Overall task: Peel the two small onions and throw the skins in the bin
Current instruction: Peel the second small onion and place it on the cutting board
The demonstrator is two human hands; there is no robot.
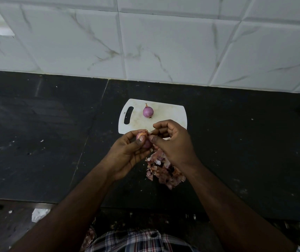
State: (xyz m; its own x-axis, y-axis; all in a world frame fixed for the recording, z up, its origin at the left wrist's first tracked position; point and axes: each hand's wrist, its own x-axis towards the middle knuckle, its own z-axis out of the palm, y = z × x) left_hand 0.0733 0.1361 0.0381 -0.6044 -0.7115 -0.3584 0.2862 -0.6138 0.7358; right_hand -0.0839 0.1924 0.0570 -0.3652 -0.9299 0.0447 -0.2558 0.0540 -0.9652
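Observation:
A peeled purple onion (148, 111) lies on the white cutting board (169, 115) near the wall. My left hand (127, 153) grips a second small onion (144, 141) just in front of the board; orange skin still clings to its top. My right hand (172, 142) pinches a strip of that skin at the onion's tip, thumb and forefinger closed on it. A heap of torn pink and brown skins (163, 170) lies on the black counter under my right wrist, partly hidden by it. No bin is in view.
The dark stone counter (54, 133) stretches left and right, with small crumbs scattered on it. A white marble-tiled wall (163, 42) rises behind the board. Below the counter edge are bits of skin on the floor and my checked shirt.

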